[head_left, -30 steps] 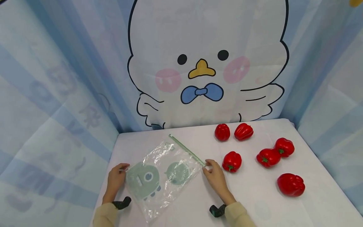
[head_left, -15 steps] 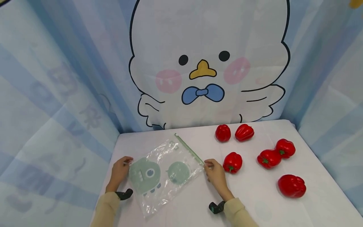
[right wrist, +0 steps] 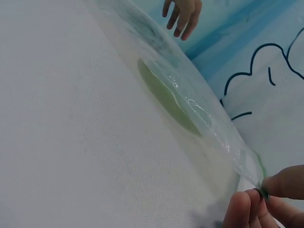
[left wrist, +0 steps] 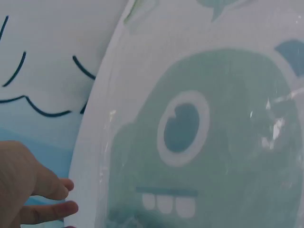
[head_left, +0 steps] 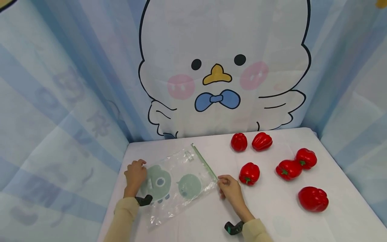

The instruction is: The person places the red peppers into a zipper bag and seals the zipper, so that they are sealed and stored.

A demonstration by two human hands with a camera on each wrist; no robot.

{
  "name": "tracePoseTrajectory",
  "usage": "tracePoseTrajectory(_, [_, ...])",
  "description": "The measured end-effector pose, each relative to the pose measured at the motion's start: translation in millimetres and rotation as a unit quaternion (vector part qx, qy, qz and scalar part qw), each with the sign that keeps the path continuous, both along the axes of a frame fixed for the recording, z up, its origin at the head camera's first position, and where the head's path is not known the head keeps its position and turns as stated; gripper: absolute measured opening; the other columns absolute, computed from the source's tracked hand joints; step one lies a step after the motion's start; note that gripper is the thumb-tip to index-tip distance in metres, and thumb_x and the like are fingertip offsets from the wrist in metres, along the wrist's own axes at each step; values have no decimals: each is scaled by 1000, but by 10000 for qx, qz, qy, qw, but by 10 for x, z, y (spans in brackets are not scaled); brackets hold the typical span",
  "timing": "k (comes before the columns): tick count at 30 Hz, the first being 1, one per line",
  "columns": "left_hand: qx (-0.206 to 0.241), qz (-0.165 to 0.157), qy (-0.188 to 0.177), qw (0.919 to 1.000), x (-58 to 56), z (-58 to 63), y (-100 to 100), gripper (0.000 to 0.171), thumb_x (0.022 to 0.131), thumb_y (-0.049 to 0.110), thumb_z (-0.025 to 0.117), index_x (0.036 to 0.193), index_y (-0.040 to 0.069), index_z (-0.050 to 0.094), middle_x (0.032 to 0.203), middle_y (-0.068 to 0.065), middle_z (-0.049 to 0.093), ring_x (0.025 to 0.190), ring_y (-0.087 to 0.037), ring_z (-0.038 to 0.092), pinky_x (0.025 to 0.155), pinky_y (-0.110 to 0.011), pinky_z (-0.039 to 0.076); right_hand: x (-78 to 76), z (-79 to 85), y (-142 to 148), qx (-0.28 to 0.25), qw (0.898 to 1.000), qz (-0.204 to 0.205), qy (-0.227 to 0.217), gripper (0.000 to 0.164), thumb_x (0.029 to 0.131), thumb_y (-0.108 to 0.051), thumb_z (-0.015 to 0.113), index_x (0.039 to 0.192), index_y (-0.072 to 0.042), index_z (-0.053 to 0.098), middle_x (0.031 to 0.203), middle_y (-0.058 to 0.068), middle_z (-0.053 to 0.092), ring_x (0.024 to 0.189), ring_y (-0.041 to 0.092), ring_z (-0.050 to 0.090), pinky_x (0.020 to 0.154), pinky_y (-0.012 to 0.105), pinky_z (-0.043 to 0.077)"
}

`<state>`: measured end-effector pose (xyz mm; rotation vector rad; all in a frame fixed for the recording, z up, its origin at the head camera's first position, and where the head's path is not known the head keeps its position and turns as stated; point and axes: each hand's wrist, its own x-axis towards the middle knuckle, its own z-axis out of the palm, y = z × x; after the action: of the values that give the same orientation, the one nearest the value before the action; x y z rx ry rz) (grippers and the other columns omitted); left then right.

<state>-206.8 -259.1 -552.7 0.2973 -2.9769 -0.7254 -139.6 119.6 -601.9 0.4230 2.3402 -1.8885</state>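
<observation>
A clear zip bag (head_left: 175, 188) printed with a green one-eyed monster and a round green patch lies slanted on the white table. Its green zip strip (head_left: 204, 162) runs down the right side. My right hand (head_left: 232, 193) pinches the corner at the strip's near end between thumb and fingers, as the right wrist view (right wrist: 268, 197) also shows. Over at the bag's left edge is my left hand (head_left: 135, 174), its fingers apart and loosely bent. In the left wrist view those fingers (left wrist: 52, 211) hold nothing; the monster print (left wrist: 209, 142) spreads beside them.
Several red bell peppers (head_left: 249, 173) lie on the table (head_left: 263, 215) right of the bag; the closest pepper is just beyond my right hand. A curtain with a cartoon bird (head_left: 217, 40) hangs behind the table's far edge, and pale blue cloth (head_left: 60, 117) hangs on the left.
My left hand has let go of the bag's left edge and moved a little up and right. The bag has turned slightly and shifted right; the right hand keeps its pinch on the corner.
</observation>
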Motion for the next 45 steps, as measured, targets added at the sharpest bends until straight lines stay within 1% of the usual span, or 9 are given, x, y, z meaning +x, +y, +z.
tracePoseTrajectory(2, [-154,59,-48,9999,18,15,67,34,100,8,47,126,-1,66,124,-30,64,114,-56,57,92,-73,45,38,16,-3,-120,9999,15,-72,27,98,-7,65,122,3,67,81,10,67,54,13,56,49,23,54])
tracePoseTrajectory(7, [-115,449,128,9988,102,-8,283,33,100,12,46,122,-2,67,118,-30,66,108,-53,60,89,-69,48,136,38,15,-539,9980,136,-297,30,98,-8,65,126,3,65,82,9,66,60,15,57,51,25,55])
tracePoseTrajectory(11, [-17,651,298,9974,179,18,586,31,101,18,51,116,-1,69,111,-27,70,101,-49,64,86,-64,52,195,45,68,-814,9951,335,-459,34,98,-8,66,130,3,62,83,6,65,63,16,57,52,26,56])
tracePoseTrajectory(14, [25,655,450,9968,230,31,817,30,102,22,54,113,-1,71,105,-24,72,94,-45,67,81,-60,55,225,61,120,-1021,9901,706,-657,41,98,-10,67,136,3,58,82,2,65,66,14,58,54,26,57])
tracePoseTrajectory(17, [116,630,666,9957,287,11,1011,29,101,22,59,110,-1,73,99,-22,74,87,-42,69,75,-56,57,246,79,167,-1284,9804,1224,-859,50,98,-13,66,143,4,52,83,-2,66,70,11,59,57,24,58])
tracePoseTrajectory(20, [279,605,677,9955,338,-14,1182,32,100,29,61,111,1,73,98,-19,74,87,-39,69,74,-53,57,258,77,206,-1531,9695,1639,-992,57,99,-17,66,148,5,47,84,-3,66,73,10,59,60,22,59])
tracePoseTrajectory(29, [356,367,471,9976,449,-17,1590,43,97,43,67,116,6,73,104,-16,74,94,-38,69,79,-52,58,292,44,226,-1825,9508,2290,-1012,62,100,-19,65,152,6,41,89,-4,64,77,9,59,63,21,58])
tracePoseTrajectory(39, [369,211,325,9986,563,61,2012,47,95,45,69,121,6,71,107,-17,71,100,-38,66,76,-52,58,388,-13,130,-1815,9490,2489,-667,65,100,-18,67,153,5,36,92,-4,64,75,9,59,62,21,57])
tracePoseTrajectory(45, [267,-40,507,9983,596,12,2182,48,94,44,70,122,5,68,114,-20,68,103,-39,64,79,-52,58,423,-8,81,-1724,9534,2406,-585,65,100,-17,67,153,5,37,96,-3,65,76,11,59,61,22,56])
